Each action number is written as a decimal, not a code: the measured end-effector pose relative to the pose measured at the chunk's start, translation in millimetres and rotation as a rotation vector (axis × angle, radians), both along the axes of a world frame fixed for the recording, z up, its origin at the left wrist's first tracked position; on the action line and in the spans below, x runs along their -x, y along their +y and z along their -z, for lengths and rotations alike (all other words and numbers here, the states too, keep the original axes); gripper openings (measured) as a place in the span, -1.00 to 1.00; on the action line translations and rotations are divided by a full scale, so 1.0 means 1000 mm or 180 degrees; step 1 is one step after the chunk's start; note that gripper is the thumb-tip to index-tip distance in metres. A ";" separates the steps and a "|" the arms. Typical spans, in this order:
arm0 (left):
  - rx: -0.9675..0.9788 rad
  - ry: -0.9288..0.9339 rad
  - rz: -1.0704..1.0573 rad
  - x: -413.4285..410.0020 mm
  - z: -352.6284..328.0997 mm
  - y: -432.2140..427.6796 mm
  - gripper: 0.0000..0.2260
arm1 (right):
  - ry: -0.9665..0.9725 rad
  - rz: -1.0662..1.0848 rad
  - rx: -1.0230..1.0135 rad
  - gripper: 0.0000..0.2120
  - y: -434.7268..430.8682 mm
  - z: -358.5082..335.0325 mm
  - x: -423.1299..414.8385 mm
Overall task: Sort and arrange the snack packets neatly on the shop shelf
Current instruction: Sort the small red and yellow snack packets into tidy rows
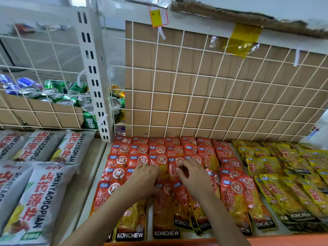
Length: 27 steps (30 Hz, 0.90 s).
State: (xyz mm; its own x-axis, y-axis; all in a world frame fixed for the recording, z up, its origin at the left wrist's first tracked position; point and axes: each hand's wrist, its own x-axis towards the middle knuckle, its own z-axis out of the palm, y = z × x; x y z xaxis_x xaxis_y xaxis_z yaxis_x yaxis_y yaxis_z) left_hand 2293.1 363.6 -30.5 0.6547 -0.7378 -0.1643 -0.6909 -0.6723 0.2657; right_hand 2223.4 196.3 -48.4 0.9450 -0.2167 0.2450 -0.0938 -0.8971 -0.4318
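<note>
The red packet (171, 165) I am working on lies in the middle column of the red packets (234, 196), about halfway between the near edge of the shelf (85, 183) and the cardboard backing (213, 103) at the far side. Its long axis runs near to far, printed top toward the far side, and the packet nearer to me laps over its lower end like a roof tile.

It sits between my two hands. My right hand (193, 176) is on its right edge, with thumb and forefinger curled together in what looks like a pinch on the upper corner. My left hand (143, 176) lies just to its left, fingers bent down onto the neighbouring packet. The thumb is hidden, so I cannot tell whether that hand grips or only presses.

I judge that the right hand is the nearer one and should steer. The packet has to stay parallel to the straight columns on its left, since the columns to its right lean over.

Further right lie the yellow packets (284, 192), and on the left the grey bags (40, 192).
</note>
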 end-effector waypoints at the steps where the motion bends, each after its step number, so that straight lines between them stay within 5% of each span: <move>1: 0.0003 0.0044 -0.0012 -0.001 -0.001 -0.001 -0.62 | 0.0008 0.0007 0.0003 -0.81 0.000 0.000 0.000; 11: 0.0807 0.0435 -0.0077 -0.008 -0.010 0.003 -0.87 | -0.0057 0.0042 -0.0023 -0.76 -0.001 0.001 0.001; 27: 0.1293 0.0312 -0.0336 -0.036 0.005 0.009 -0.89 | 0.0022 0.0057 -0.0060 -0.74 0.000 0.002 0.001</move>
State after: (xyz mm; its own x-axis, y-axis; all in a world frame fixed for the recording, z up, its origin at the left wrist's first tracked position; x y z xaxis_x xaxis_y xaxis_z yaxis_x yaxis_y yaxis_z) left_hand 2329.0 372.8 -35.1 0.7258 -0.6853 0.0603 -0.5823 -0.5652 0.5844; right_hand 2221.9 196.3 -49.9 0.9426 -0.2381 0.2341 -0.1128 -0.8869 -0.4480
